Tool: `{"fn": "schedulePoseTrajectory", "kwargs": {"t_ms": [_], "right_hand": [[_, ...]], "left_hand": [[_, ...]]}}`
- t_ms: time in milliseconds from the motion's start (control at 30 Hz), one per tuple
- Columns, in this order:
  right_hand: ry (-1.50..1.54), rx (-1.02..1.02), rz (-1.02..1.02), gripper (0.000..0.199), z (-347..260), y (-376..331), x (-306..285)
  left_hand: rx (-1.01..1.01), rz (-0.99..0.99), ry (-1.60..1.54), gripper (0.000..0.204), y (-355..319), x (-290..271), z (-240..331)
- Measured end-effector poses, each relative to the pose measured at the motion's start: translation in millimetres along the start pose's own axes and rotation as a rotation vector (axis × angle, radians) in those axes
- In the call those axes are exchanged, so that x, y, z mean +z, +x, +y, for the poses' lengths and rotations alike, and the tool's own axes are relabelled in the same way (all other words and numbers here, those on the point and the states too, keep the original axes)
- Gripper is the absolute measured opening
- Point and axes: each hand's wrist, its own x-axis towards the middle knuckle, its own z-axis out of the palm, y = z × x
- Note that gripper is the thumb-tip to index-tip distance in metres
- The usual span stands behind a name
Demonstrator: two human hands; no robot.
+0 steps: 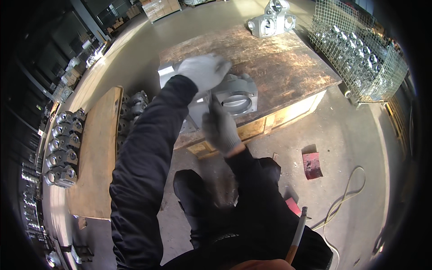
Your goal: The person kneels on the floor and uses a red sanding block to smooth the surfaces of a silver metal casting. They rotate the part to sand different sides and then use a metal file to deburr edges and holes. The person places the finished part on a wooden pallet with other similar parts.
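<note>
A silver-grey metal casting [238,103] with a large oval opening lies at the near edge of a worn wooden workbench [288,67]. My left hand [204,71], in a pale work glove, is over the far left part of the casting, its bent fingers smeared by motion. Closer to me, my right hand [221,130], also gloved, is closed at the casting's near side, left of the oval opening. Something dark and narrow shows at its fingers, too blurred to name. The arms and gloves hide much of the casting's left part.
Another casting [272,20] stands on the bench's far right corner. A wire cage [360,58] full of metal parts is beyond it. Several castings [60,150] flank a wooden board [94,157] at left. A red piece [312,165] and a pale hose [344,198] lie on the floor.
</note>
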Motion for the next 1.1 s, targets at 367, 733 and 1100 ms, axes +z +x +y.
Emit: {"fn": "schedulePoseTrajectory", "kwargs": {"t_ms": [367,733,1100], "right_hand": [[-0.304,0.227,0.125,0.024,-50.9,20.0,-34.4],[-0.602,0.219,-0.183,0.030,-117.7,64.6,-32.9],[-1.017,0.179,-0.421,0.052,-170.3,86.2,-12.8]], "left_hand": [[-0.273,0.464,-0.163,0.041,-43.5,2.0,-80.0],[-0.216,0.497,-0.178,0.048,-44.1,1.8,-80.2],[-0.177,0.570,-0.253,0.059,-47.3,0.1,-73.9]]}}
